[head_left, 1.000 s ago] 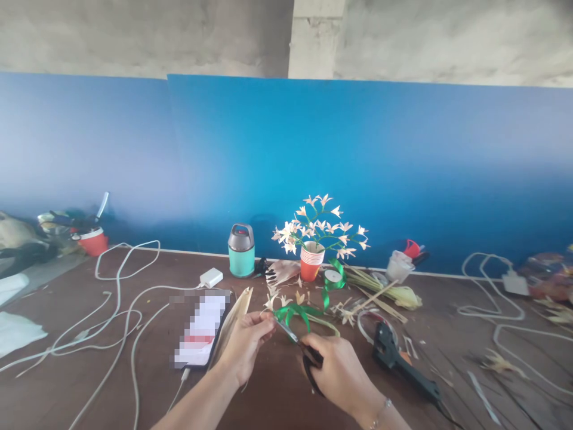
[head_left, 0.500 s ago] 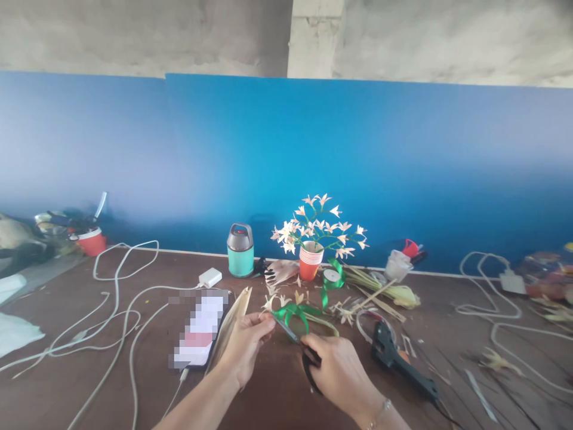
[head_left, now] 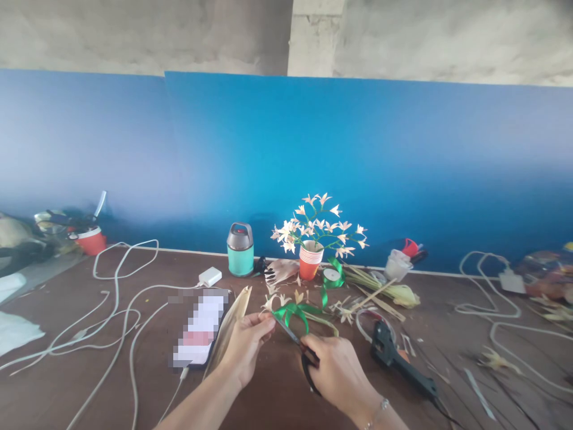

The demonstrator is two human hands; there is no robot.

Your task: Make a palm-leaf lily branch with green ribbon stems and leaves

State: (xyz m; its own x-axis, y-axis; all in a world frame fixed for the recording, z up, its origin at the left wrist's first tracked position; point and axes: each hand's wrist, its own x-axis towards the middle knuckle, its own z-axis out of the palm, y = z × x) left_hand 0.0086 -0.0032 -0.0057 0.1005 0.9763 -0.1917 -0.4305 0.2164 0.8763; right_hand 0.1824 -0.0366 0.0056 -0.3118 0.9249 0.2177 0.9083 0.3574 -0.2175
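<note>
Scissors [head_left: 308,367] with dark handles are in my right hand [head_left: 338,367], whose fingers are wrapped round them. Their blades point up and left to the fingertips of my left hand [head_left: 246,343]. Thumb and forefinger of that hand pinch the end of a green ribbon [head_left: 298,309]; the exact grip is small and partly hidden. The ribbon loops back toward its white spool [head_left: 332,275]. Just beyond my left fingertips lies a pale flower [head_left: 268,303]. More such flowers [head_left: 320,226] on green stems stand in a stack of red-and-white paper cups [head_left: 310,263].
Left of my hands lie a phone [head_left: 201,328], a white charger [head_left: 210,276] and white cables [head_left: 117,280]. A teal flask [head_left: 240,254] stands behind. To the right are a black glue gun [head_left: 400,364], pale husk strips [head_left: 385,289] and a translucent cup [head_left: 397,266].
Both hands and the scissors keep practically the same place. The scissors have shifted only very slightly, and the ribbon stays by my left fingertips.
</note>
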